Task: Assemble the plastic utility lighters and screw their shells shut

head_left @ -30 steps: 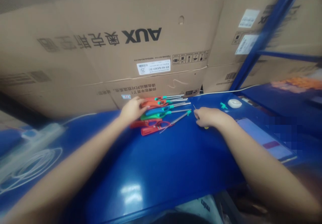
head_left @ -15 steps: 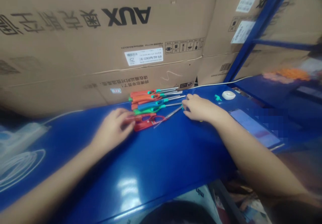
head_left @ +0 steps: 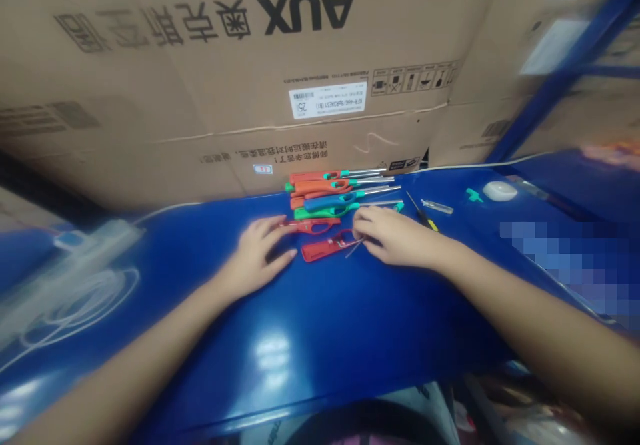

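My left hand [head_left: 263, 248] rests on the blue tabletop, thumb and fingers apart. Its fingertips touch the rear end of a red lighter handle [head_left: 315, 225]. Closer to me lies a second red handle piece [head_left: 320, 250], its trigger loop beside the fingers of my right hand [head_left: 393, 235]. That hand is closed in a pinch, and a thin metal rod [head_left: 353, 249] sticks out below its fingertips; the rest of the rod is hidden. Behind both hands, several long-necked lighters lie side by side, among them a blue one [head_left: 320, 201], a green one [head_left: 305, 213] and an orange one [head_left: 317, 187].
Right of the lighters lie a yellow-handled screwdriver [head_left: 427, 220], a clear slim tool [head_left: 437, 206], a small green part [head_left: 474, 195] and a white mouse [head_left: 500, 191]. Large cartons [head_left: 200, 98] stand behind the blue table [head_left: 320, 338]. A coiled white cable [head_left: 85, 305] sits at left.
My right hand has come down and toward the red pieces with the rod. The left hand has loosened around the red handle. The two red pieces lie farther apart, and the view has shifted.
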A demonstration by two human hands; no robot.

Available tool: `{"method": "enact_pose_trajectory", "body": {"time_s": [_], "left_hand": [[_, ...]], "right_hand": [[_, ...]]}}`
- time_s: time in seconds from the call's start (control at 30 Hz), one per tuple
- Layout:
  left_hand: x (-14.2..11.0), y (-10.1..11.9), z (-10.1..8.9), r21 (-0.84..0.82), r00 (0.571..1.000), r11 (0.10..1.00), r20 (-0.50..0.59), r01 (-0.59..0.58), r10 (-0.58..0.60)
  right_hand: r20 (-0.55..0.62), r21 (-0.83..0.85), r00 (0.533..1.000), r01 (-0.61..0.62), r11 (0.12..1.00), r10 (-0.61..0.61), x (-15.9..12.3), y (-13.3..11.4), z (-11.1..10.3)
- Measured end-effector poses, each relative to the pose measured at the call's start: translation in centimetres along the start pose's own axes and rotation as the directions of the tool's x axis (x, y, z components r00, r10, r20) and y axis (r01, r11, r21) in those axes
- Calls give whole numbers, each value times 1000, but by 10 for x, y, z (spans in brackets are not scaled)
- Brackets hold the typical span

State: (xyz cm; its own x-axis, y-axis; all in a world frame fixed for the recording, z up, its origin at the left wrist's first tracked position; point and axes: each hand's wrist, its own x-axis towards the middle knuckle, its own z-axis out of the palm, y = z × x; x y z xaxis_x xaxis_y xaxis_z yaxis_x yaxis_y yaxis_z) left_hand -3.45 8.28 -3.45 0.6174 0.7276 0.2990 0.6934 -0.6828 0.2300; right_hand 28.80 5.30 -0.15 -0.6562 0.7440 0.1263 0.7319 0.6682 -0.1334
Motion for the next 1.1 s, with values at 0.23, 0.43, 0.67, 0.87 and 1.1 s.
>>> {"method": "enact_pose_trajectory", "body": {"time_s": [0.23, 0.43, 0.67, 0.87, 1.1], "left_hand": [[-1, -2, -1, -67, 999, 997, 14, 40, -39], [1, -7, -8, -132, 999, 991, 47, 10, -4], [-12, -11, -41, -114, 963, 991, 268, 63, -30], [-16, 14, -58, 45, 980, 999, 198, -9, 0], [-14, 50, -26, -127, 952, 976, 230, -178, 203]], "right_hand": [[3, 40, 1000, -10, 999, 10, 2, -4, -5], [56, 88, 998, 3, 996, -8, 1, -8, -8], [134, 176, 989, 42, 983, -67, -2, -16, -12], [206, 264, 967, 93, 960, -151, -3, -33, -11], [261, 333, 952, 66, 941, -159, -3, -48, -8]]}}
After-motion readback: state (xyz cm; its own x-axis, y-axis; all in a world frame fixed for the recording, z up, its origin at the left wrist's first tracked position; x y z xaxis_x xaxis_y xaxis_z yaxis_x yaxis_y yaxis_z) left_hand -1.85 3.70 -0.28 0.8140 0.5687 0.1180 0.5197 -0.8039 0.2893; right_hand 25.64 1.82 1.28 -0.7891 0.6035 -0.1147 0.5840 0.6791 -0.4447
